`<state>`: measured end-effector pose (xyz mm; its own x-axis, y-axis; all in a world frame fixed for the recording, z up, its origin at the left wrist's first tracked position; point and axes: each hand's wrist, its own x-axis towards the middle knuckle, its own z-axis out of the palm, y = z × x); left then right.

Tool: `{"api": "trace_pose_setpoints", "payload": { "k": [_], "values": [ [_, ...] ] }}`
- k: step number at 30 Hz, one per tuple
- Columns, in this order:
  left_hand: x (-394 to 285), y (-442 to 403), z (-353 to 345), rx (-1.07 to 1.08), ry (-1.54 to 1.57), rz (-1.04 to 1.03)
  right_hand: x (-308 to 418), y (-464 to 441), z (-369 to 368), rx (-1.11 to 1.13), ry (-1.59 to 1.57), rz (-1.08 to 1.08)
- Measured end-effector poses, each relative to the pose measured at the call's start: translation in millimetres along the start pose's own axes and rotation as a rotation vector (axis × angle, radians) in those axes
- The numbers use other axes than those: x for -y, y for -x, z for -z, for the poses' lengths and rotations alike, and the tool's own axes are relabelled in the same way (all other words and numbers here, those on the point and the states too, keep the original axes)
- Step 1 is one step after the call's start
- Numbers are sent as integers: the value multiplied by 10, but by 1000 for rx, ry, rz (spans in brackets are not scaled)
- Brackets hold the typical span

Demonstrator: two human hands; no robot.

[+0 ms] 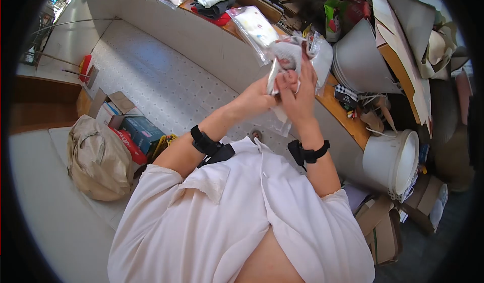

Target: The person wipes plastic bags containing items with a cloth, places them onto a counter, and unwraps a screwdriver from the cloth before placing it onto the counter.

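I see a bundle (286,50) before the person (242,197), 2 buckets (382,159) right, a bag (98,159) left, cloths (214,10) on the counter (353,127).

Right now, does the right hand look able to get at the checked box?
Probably yes: the checked box sits near the right hand with nothing visibly between, though that hand is busy with the patterned bundle.

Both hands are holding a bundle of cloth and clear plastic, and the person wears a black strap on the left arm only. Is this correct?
Not entirely: the head view shows a black strap on the right arm as well as on the left arm. The left hand and right hand are indeed holding the bundle of cloth and clear plastic.
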<state>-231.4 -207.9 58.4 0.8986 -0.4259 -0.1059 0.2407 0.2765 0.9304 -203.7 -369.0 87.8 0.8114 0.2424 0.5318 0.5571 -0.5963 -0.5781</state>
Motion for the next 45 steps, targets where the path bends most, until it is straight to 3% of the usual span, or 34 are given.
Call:
{"api": "trace_pose_setpoints", "payload": {
  "k": [1,4,8,10,12,14,15,17,18,20,22,24,25,26,28,32,34,37,41,43,45],
  "values": [
    [-48,46,-6,2,-7,19,-77,-69,-28,-34,-2,-109],
    [-102,96,-87,-49,96,-7,-204,-311,63,20,123,-133],
    [-64,-31,162,-40,234,-36,281,43,-13,111,19,42],
    [-159,60,146,-78,200,-57,190,116,-123,102,-22,47],
    [-55,89,151,-31,-149,-85,151,132,-166,93,-61,34],
    [-30,94,126,-48,-168,-128,38,-114,-194,-6,-23,-121],
    [-61,131,129,-9,-190,-57,-98,-243,-195,-8,-17,-127],
    [-162,245,103,44,-207,22,-432,-421,-83,76,-432,-675],
    [-256,309,83,53,-166,10,-582,-423,33,70,-426,-679],
    [-324,334,180,58,-128,-6,-810,-447,171,-110,-884,-747],
    [-328,319,325,-4,135,-46,-651,-378,276,-91,-839,-727],
    [-297,257,314,-84,208,-29,-530,-186,489,-39,-1465,-930],
    [-275,215,283,-153,283,-4,-430,-152,458,210,-1688,-920],
    [-248,164,232,-148,283,1,-292,-70,325,203,-1687,-922],
    [-184,66,132,-182,353,149,189,-11,20,27,-1214,-864],
    [-80,56,131,-128,85,125,-49,-41,-49,-11,-1094,-722],
    [-95,67,133,-169,78,8,-293,43,-94,-96,-537,-509],
    [-1,78,209,-146,-39,-36,-307,104,-4,-56,-391,-444],
    [-44,158,195,-78,82,-20,-193,135,155,-55,-384,-392],
    [-221,191,174,-139,188,1,-102,120,291,165,-303,-352],
    [-189,151,279,-161,206,24,-35,207,245,174,-368,-378]
  ]
}}
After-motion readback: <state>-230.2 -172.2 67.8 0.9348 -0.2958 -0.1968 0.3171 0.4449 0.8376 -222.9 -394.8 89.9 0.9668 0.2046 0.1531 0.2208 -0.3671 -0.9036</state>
